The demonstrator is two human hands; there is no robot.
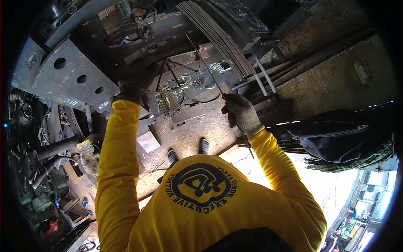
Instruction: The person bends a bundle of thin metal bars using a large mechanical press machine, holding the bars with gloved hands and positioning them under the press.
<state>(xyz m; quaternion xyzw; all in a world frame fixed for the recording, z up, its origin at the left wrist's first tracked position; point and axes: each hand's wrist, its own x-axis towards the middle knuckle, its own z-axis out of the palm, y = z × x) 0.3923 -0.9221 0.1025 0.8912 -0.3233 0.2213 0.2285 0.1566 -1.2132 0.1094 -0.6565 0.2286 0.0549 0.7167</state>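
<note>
My right hand (241,111), in a light work glove, is closed around a thin metal rod (208,71). The rod slants from the upper middle down past my wrist. Left of it, my left hand (138,80) wears a dark glove and reaches to the edge of a round metal frame (183,66) with thin spokes. Shadow hides the left fingers, so whether they grip the frame does not show. Below the frame, a bundle of short thin rods (169,103) lies on the metal work surface.
A stack of long flat bars (214,35) lies at the upper right. Left of my left hand sits a heavy steel plate (75,75) with round holes. A spare work glove (88,157) rests by pipes at the left. On the right is a dark bag (336,138).
</note>
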